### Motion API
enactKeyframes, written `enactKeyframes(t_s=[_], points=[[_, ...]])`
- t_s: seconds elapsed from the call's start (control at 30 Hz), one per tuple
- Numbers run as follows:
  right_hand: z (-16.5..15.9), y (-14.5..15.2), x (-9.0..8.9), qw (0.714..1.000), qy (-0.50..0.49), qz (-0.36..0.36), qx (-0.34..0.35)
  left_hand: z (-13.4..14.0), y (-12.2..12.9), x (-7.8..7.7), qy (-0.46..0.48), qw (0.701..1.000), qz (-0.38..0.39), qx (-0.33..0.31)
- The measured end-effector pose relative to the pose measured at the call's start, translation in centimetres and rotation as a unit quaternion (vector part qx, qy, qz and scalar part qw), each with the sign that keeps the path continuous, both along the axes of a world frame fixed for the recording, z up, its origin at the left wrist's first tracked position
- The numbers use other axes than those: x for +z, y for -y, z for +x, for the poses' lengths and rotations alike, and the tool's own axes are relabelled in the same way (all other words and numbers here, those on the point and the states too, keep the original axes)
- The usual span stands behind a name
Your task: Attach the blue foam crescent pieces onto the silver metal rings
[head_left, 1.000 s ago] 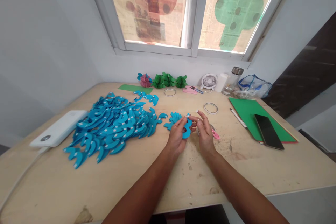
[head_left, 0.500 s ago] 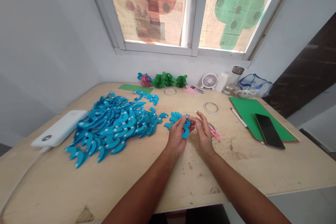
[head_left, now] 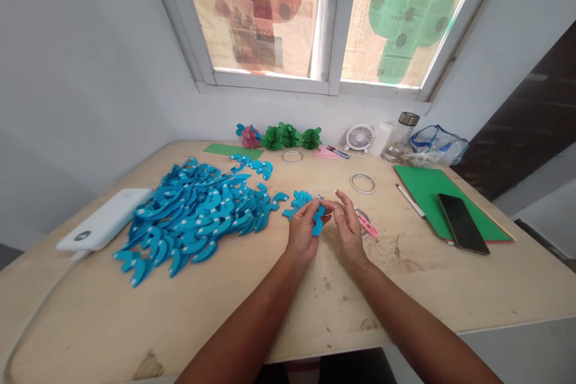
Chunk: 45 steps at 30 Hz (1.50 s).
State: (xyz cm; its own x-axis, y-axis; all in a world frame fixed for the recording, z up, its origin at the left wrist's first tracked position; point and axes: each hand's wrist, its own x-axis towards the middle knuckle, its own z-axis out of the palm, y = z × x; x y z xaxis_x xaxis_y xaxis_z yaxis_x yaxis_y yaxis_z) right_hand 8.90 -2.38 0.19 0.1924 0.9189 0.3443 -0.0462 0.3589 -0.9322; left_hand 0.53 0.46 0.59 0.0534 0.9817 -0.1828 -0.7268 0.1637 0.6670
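Observation:
My left hand is closed on a blue curved paper piece, pinched between thumb and fingers at the front middle of the table. My right hand is close beside it. One of its fingertips reaches the top of the piece, while the thumb and another finger stand apart. Just behind my left hand lies a small fanned stack of blue paper pieces. To the left spreads a large heap of blue curved paper pieces, many with small white squares. Pink-handled scissors lie partly hidden behind my right hand.
Rolls of tape lie behind my hands. A white power bank with a cable is at left. At right are green paper, a phone and a pen. A fan and a glass bottle stand at the back.
The blue piece in my left hand is tilted slightly differently, showing a little less of its face. My hands otherwise stay in nearly the same place.

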Motion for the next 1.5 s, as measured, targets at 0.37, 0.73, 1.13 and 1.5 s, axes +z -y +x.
enactKeyframes(t_s=[0.37, 0.73, 1.13, 1.5], points=[[-0.8, 0.9, -0.7, 0.971, 0.235, 0.046, -0.02, 0.0, -0.5, -0.3, -0.197, 0.969, 0.028, 0.145], [-1.0, 1.0, -0.5, 0.959, 0.272, 0.057, -0.058, -0.1, -0.4, -0.1, -0.234, 0.96, 0.042, 0.145], [0.0, 0.3, -0.8, 0.985, 0.152, 0.01, -0.085, -0.2, -0.8, -0.4, -0.157, 0.983, 0.022, 0.096], [1.8, -1.0, -0.3, 0.99, 0.068, 0.005, -0.123, 0.2, 0.1, 0.2, -0.191, 0.98, 0.036, -0.034]])
